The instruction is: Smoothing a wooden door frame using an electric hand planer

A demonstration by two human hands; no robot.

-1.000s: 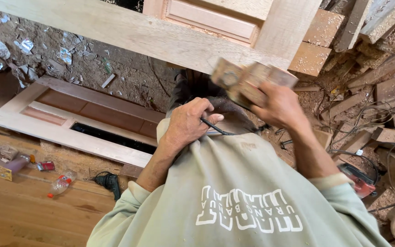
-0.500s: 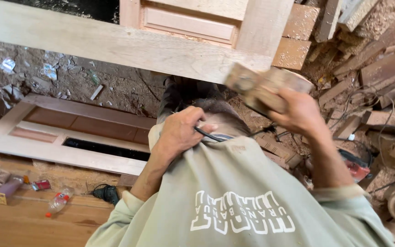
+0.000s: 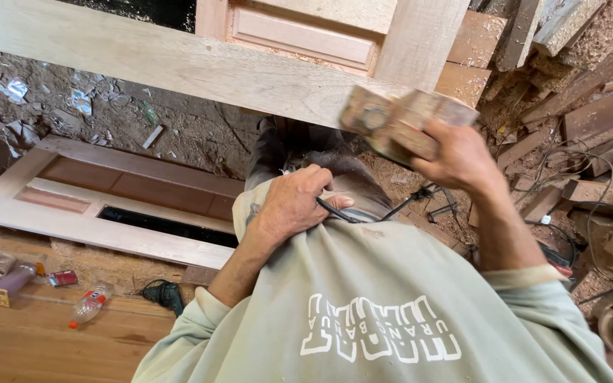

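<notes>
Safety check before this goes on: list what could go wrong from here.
1. The right hand holds a blurred sanding block raised close to the door frame rail; it may knock the edge.
2. The left hand pinches the sweatshirt hem with a thin dark tool, which could snag.
3. Cables and offcuts on the floor may trip.

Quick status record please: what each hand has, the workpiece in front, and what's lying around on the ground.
left hand: pinches hem of pale green sweatshirt at the waist, thin dark cord under its fingers
right hand: raised, grip closed on a wooden block, blurred
workpiece: pale panelled door frame ahead
ground left: second door frame lying flat, plastic bottle
ground right: wood offcuts, cables
</notes>
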